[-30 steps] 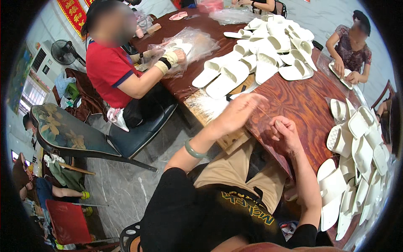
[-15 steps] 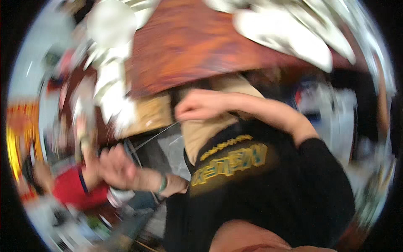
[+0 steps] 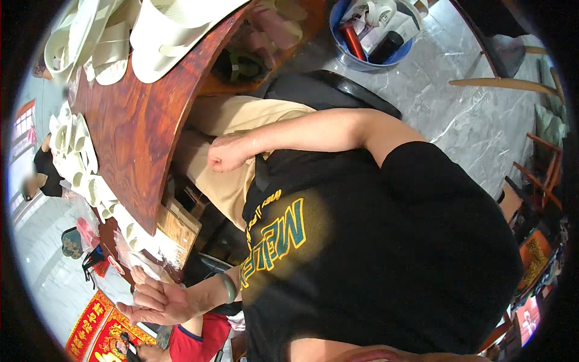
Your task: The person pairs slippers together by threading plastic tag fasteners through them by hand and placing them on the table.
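My left hand [image 3: 160, 300], with a green bangle [image 3: 230, 288] on its wrist, is held out at the lower left. Its palm shows, and its loosely bent fingers are apart with nothing in them. A clear plastic bag [image 3: 137, 256] appears just beyond these fingers. My right hand [image 3: 231, 152] is closed in a loose fist over my lap, on beige trousers [image 3: 214, 181]; no object shows in it. White slippers [image 3: 175, 36] lie on the reddish-brown wooden table [image 3: 139, 120], and more slippers [image 3: 75, 145] line its far left side.
A blue bin [image 3: 362, 60] holding a red can and rubbish stands on the grey marbled floor [image 3: 449, 120]. Wooden chairs [image 3: 546, 172] are at the right. A person in a red shirt [image 3: 199, 341] is below my left hand; another in black [image 3: 47, 169] is at far left.
The view has swung to the right and sharpened from a blur. The bin and floor have come into view. My left hand's fingers now show apart; my right fist stays over my lap.
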`<action>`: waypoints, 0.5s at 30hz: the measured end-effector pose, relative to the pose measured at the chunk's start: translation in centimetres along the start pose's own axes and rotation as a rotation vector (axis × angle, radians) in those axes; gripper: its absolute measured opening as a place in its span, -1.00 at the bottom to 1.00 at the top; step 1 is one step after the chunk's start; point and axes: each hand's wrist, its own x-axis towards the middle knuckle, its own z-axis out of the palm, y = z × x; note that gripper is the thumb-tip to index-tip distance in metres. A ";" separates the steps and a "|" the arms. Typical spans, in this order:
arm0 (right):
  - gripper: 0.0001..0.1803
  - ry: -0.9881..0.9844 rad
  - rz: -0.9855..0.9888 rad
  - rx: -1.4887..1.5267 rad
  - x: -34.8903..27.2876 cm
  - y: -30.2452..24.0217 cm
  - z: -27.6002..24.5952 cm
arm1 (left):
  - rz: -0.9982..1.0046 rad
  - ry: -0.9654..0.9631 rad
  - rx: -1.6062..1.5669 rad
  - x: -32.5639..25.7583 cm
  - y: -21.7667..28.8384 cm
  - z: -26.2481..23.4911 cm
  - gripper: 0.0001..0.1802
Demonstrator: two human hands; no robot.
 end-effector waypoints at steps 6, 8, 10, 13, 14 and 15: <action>-0.81 0.139 0.118 0.141 0.3 2.3 -0.6 | -0.100 0.064 0.041 0.6 -0.5 1.1 -0.50; -0.77 0.122 0.119 0.152 0.7 3.9 -0.2 | -0.086 0.205 0.224 0.1 -1.5 1.5 -0.49; -0.83 0.172 0.153 0.155 1.1 4.8 0.0 | -0.175 0.215 0.220 0.7 -2.6 1.6 -0.47; -0.82 0.195 0.208 0.104 1.3 6.0 0.2 | -0.243 0.217 0.237 1.1 -5.0 1.2 -0.45; -0.82 0.178 0.213 0.093 1.6 6.4 0.5 | -0.253 0.233 0.273 0.7 -5.8 0.7 -0.44; -0.79 0.150 0.154 0.090 1.7 6.0 -0.3 | -0.241 0.243 0.295 1.3 -5.8 1.2 -0.42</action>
